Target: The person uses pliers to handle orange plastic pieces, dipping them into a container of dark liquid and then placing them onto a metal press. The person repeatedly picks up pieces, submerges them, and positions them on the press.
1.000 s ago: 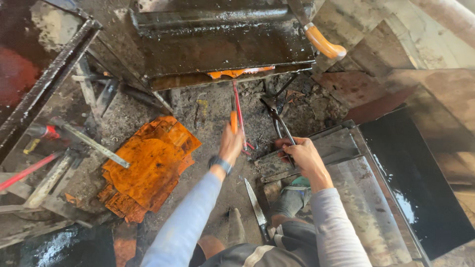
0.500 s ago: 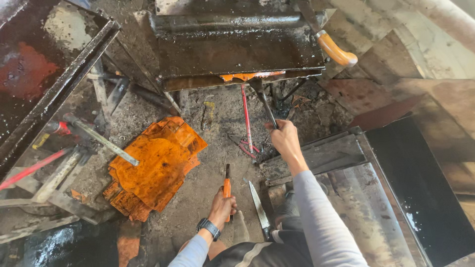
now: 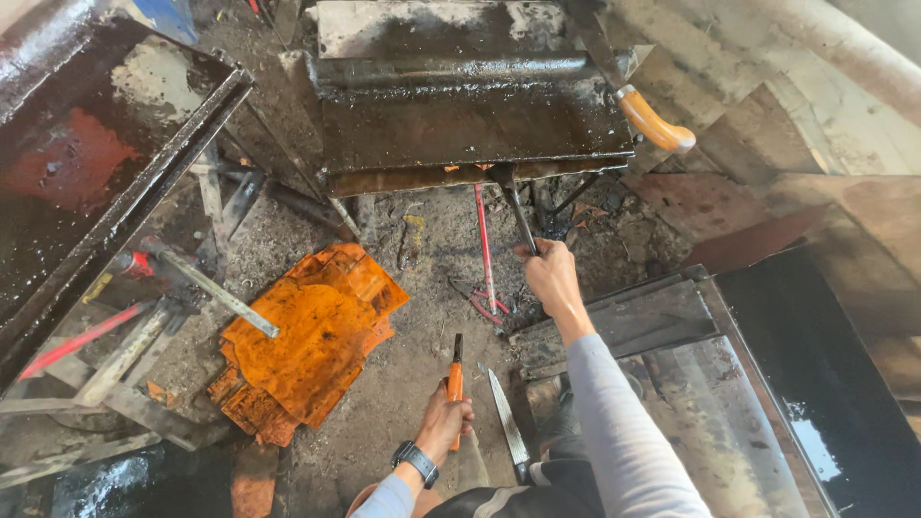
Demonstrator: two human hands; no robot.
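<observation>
In the head view, the only view given, a dirty workshop floor is seen from above. The left hand (image 3: 443, 420) is closed fully around the orange handle of a small tool (image 3: 456, 372), perhaps a screwdriver or a chisel; its dark tip points away from the body and stands just above the dusty ground. A black wristwatch (image 3: 415, 462) is worn just behind this grip.

The right hand (image 3: 550, 275) is stretched forward and is closed around the dark handles of a pair of tongs (image 3: 513, 206). The head of the tongs goes under the front edge of the blackened metal tray (image 3: 460, 125), so what is held there, if anything, cannot be told.

Just to the left of the right grip, a red rod (image 3: 484, 245) lies on the ground, well apart from the left hand. Right of the left grip, near the knee, a long knife blade (image 3: 506, 422) lies flat. Further left of the left grip, a stack of rusty orange sheet pieces (image 3: 312, 341) rests on the floor, with a hammer (image 3: 206, 283) lying over its upper left edge.

As a judgement, the work seems to be in an early or middle stage: both tools are gripped, but the orange-handled tool is not yet applied to any piece, and nothing is seen drawn out from under the tray.
</observation>
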